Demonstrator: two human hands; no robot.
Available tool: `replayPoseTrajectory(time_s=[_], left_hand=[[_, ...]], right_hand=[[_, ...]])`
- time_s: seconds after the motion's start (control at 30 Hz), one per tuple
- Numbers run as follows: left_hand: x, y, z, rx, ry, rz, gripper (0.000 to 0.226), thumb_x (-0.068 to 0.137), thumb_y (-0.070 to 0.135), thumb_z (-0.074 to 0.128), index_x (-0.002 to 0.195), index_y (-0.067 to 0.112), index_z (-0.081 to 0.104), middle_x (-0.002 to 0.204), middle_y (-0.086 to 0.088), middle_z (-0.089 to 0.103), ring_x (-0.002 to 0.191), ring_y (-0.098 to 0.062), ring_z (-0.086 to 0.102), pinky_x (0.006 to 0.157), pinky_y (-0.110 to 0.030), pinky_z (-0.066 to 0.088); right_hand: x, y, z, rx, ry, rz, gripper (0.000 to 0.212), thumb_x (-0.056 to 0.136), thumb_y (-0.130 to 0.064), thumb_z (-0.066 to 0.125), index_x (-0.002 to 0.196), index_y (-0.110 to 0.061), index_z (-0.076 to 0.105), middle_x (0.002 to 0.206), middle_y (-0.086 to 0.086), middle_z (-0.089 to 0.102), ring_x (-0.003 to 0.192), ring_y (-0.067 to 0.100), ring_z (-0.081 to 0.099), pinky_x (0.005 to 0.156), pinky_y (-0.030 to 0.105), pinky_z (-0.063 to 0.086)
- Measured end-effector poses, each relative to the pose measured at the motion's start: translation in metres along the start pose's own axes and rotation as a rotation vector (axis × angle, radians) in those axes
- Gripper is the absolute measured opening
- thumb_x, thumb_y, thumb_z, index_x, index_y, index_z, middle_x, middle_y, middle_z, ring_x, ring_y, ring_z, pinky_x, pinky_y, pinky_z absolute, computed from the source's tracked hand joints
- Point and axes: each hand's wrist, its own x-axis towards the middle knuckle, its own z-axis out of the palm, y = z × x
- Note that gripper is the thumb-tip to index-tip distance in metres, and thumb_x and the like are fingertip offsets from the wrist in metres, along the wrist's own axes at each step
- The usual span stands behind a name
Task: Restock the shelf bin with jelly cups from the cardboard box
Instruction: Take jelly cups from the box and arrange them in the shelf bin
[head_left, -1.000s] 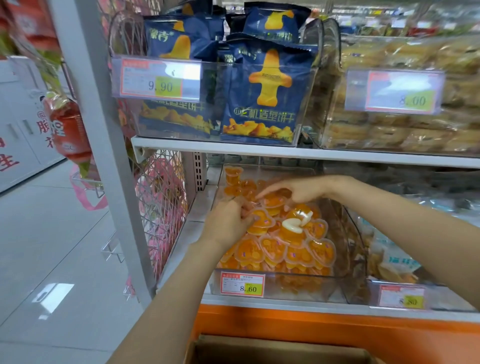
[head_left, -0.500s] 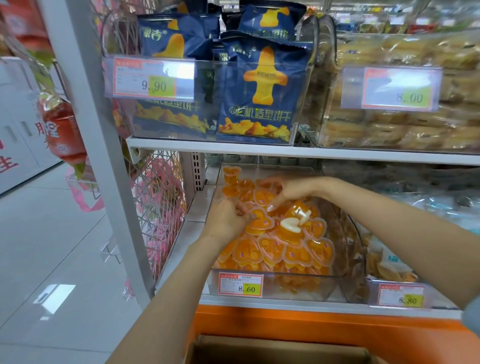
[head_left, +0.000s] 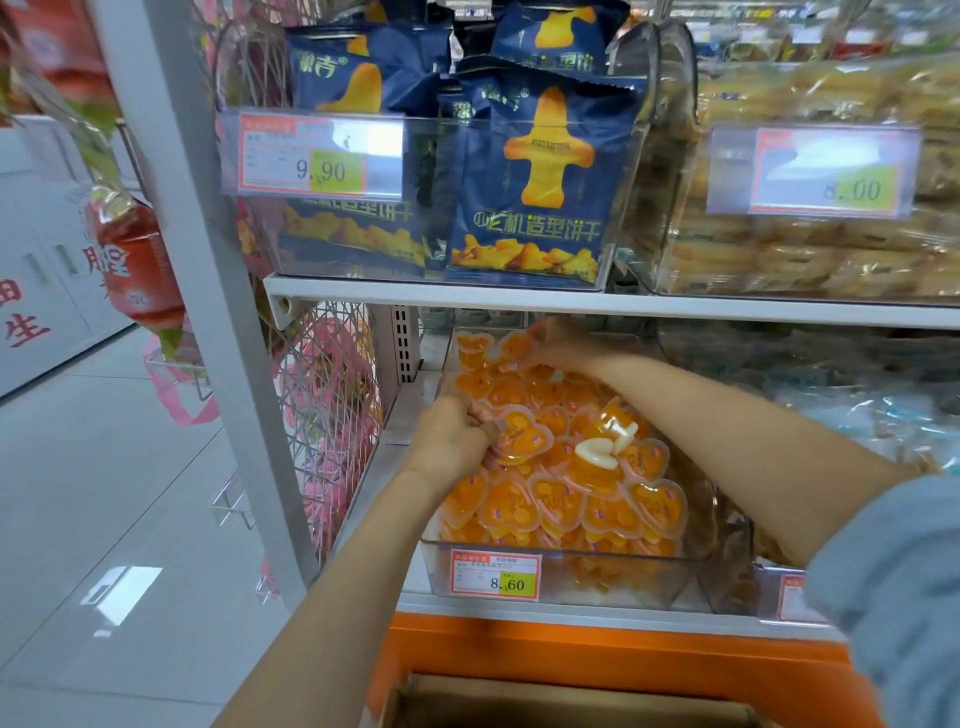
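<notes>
A clear shelf bin (head_left: 597, 552) on the lower shelf is heaped with orange heart-shaped jelly cups (head_left: 556, 501). My left hand (head_left: 451, 439) is at the bin's left side and pinches one jelly cup (head_left: 522, 439) by its edge on top of the pile. My right hand (head_left: 563, 347) reaches under the upper shelf to the back of the bin, fingers curled on a jelly cup (head_left: 515, 345) there. One cup (head_left: 597, 453) lies with its white side up. The open cardboard box (head_left: 545, 701) shows at the bottom edge, below the shelf.
An upper shelf edge (head_left: 571, 301) hangs just over my right hand, carrying bins of blue biscuit bags (head_left: 524, 182) and wrapped pastries (head_left: 831, 249). A price tag (head_left: 496, 574) fronts the jelly bin. A grey upright post (head_left: 208, 291) and wire mesh stand left; the aisle floor is further left.
My right hand has moved from the middle of the pile to the back of the bin, under the upper shelf. My left hand has stayed at the left side on the same cup.
</notes>
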Motion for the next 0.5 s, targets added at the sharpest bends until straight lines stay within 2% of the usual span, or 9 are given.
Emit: replayPoseTrajectory(time_s=[0.13,0.3,0.5], left_hand=[[0.002,-0.001,-0.003,-0.016,0.029,-0.009,0.017,0.090,0.006,0.058,0.074,0.009,0.052,0.063,-0.007,0.059,0.039,-0.009,0.052,0.037,-0.016,0.038],[0.002,-0.001,-0.006,-0.012,0.049,0.006,0.017,0.091,0.003,0.056,0.075,0.008,0.053,0.062,-0.006,0.059,0.042,-0.011,0.052,0.036,-0.016,0.038],[0.000,0.001,-0.005,-0.048,0.088,0.009,0.019,0.091,0.007,0.057,0.073,0.009,0.052,0.058,-0.004,0.058,0.044,-0.014,0.052,0.036,-0.017,0.039]], right_hand=[[0.010,-0.006,0.011,-0.019,0.029,0.015,0.065,0.077,-0.032,0.076,0.130,-0.010,0.047,0.127,0.011,0.053,0.114,0.025,0.052,0.092,0.035,0.046],[0.011,-0.004,0.014,0.007,0.049,0.028,0.061,0.075,-0.033,0.077,0.126,-0.011,0.051,0.122,0.010,0.058,0.107,0.025,0.057,0.090,0.038,0.050],[0.009,-0.005,0.014,0.023,0.058,0.017,0.057,0.080,-0.029,0.073,0.129,-0.010,0.050,0.126,0.011,0.055,0.112,0.026,0.055,0.083,0.030,0.045]])
